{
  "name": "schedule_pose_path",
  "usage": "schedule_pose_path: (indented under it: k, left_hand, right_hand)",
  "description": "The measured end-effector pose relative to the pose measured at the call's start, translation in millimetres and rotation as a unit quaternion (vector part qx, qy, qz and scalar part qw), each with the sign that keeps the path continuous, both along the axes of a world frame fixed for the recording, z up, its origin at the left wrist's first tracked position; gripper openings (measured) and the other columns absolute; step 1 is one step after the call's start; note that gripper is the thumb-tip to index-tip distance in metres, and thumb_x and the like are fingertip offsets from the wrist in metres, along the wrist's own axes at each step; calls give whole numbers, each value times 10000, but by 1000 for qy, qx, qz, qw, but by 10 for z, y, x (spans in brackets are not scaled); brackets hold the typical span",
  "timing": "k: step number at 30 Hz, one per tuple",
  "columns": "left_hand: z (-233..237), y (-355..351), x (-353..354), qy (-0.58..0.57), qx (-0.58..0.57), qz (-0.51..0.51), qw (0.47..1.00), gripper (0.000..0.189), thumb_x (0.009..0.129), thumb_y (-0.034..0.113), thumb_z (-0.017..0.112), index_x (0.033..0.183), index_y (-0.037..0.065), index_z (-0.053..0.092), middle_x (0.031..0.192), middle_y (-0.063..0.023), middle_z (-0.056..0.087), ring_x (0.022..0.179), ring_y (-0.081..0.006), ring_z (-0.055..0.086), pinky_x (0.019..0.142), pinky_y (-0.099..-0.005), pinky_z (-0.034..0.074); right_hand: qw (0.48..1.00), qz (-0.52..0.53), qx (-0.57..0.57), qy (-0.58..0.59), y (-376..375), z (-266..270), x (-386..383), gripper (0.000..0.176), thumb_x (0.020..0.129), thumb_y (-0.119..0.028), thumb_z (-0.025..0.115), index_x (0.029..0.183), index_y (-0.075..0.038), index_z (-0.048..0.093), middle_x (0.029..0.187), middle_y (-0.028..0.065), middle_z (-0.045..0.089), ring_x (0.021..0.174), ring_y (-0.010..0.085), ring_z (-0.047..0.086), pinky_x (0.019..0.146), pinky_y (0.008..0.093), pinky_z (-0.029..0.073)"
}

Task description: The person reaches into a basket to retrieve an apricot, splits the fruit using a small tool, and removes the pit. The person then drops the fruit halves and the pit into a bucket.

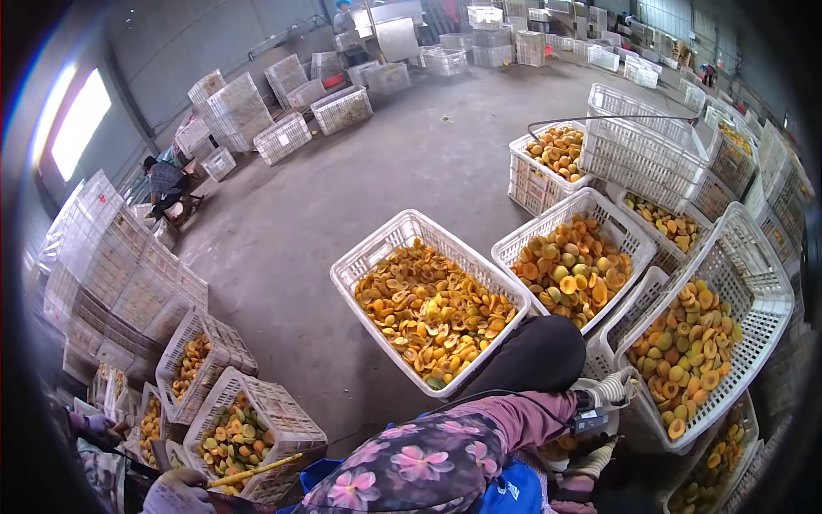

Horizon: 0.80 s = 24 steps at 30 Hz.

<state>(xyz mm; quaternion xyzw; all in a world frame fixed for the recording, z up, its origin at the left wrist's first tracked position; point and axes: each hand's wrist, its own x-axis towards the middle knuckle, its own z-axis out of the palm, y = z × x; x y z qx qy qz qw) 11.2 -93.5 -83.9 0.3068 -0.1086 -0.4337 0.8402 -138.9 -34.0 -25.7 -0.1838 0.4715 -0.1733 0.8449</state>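
My left hand [608, 391], in a striped glove below a floral sleeve with a pink cuff, is closed beside the near edge of a tilted white crate [758, 300] of apricot halves. My right hand [592, 458], also in a striped glove, is closed just below it. What either hand holds is too small to make out. A small dark device [587, 421] sits at my left wrist. Left of my dark-clothed knee [539, 351] stands a white crate [390, 231] of flattened orange fruit halves. Behind the knee is another crate [591, 195] of rounder halves.
Fruit crates stand at lower left, near a co-worker's gloved hand [175, 493] and a yellow stick [257, 471]. More crates [642, 141] are stacked at right. Another person [167, 184] sits at far left. Grey floor [291, 248] stretches between; white crates [342, 110] line the back.
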Motion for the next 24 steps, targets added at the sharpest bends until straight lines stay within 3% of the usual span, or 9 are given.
schedule_pose_path:
  k: [2, 6, 9, 11, 12, 13, 15, 17, 24]
  left_hand:
    - [-247, -57, 19, -56, 3, 4, 998, 287, 797, -80, 510, 1016, 105, 516, 811, -25, 529, 706, -126, 513, 598, -259, 428]
    - [241, 306, -23, -192, 98, -14, 976, 308, 806, 20, 619, 1077, 97, 495, 797, -13, 553, 657, -101, 515, 555, -244, 451]
    - [462, 385, -86, -55, 42, -29, 997, 315, 818, 18, 624, 1093, 81, 482, 921, -74, 573, 794, -153, 571, 667, -260, 506]
    - [540, 425, -65, -41, 67, -17, 997, 308, 825, -12, 598, 1096, 74, 478, 972, -103, 557, 870, -192, 567, 730, -295, 517]
    - [439, 366, -13, -6, 81, -15, 997, 302, 833, -21, 572, 1103, 75, 479, 965, -103, 563, 861, -191, 568, 733, -304, 514]
    - [416, 357, 61, -88, 150, -14, 985, 306, 832, -37, 543, 1109, 75, 480, 962, -102, 568, 860, -188, 569, 730, -310, 512]
    - [639, 441, 112, -23, 171, -51, 984, 329, 823, -52, 520, 1119, 83, 478, 937, -91, 577, 821, -192, 577, 661, -306, 515]
    - [400, 361, 148, -7, 121, -18, 992, 302, 840, -5, 543, 1118, 100, 485, 914, -78, 582, 788, -190, 583, 620, -308, 510]
    - [996, 439, 162, -31, 138, -80, 987, 240, 872, 218, 588, 1064, 97, 511, 859, -66, 579, 669, -205, 581, 549, -327, 475]
  right_hand:
    - [1000, 0, -3, 2, 11, 0, 24, 462, 827, -628, 434, 966, -211, 576, 865, -34, 557, 871, 179, 520, 823, 396, 409]
    - [998, 10, -29, -50, -5, -71, 27, 533, 812, -635, 445, 1050, -185, 601, 968, -13, 614, 867, 194, 575, 757, 386, 463]
    - [991, -23, -87, -99, -199, -657, 54, 582, 821, -619, 417, 1104, -145, 600, 1044, 27, 617, 939, 233, 583, 805, 385, 475]
    - [998, -24, -56, 19, 170, 347, 82, 495, 846, -511, 450, 1129, -129, 589, 1040, 42, 627, 904, 230, 601, 815, 383, 481]
    - [996, -60, -58, -30, 97, -67, 58, 429, 897, -398, 401, 1159, -95, 554, 1012, 74, 620, 873, 246, 602, 725, 383, 514]
    - [991, -82, -94, -50, 1, -544, 58, 459, 903, -422, 401, 1200, -92, 522, 1048, 89, 609, 896, 262, 594, 752, 392, 504]
    - [994, -62, -91, 21, 169, 160, 47, 485, 904, -454, 413, 1200, -86, 525, 1080, 88, 598, 926, 252, 578, 786, 382, 485]
    - [995, -50, -79, -29, 85, -233, 33, 527, 899, -495, 413, 1216, -86, 511, 1076, 74, 599, 912, 241, 574, 794, 373, 473]
    - [992, -64, -94, 55, 41, -282, 43, 543, 897, -513, 407, 1233, -96, 496, 1083, 66, 597, 916, 241, 568, 787, 388, 470]
